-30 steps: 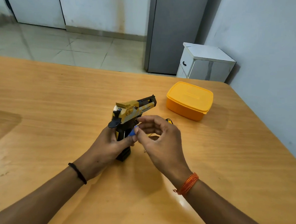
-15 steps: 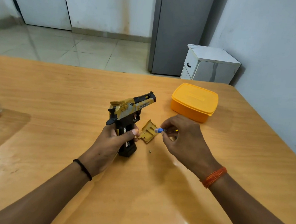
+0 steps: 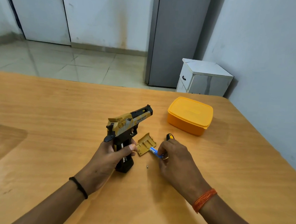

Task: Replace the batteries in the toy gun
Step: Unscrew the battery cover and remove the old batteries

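Blue battery [image 3: 153, 152] half hidden in right hand [image 3: 175, 158]'s pinch; left hand [image 3: 110, 154] grips toy gun [image 3: 127, 128].

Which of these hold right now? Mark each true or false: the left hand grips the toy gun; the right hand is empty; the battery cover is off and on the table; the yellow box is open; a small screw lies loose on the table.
1. The left hand grips the toy gun. True.
2. The right hand is empty. False: it pinches a blue battery.
3. The battery cover lies on the table. True.
4. The yellow box is open. False: its lid is on.
5. A small screw lies loose on the table. True.
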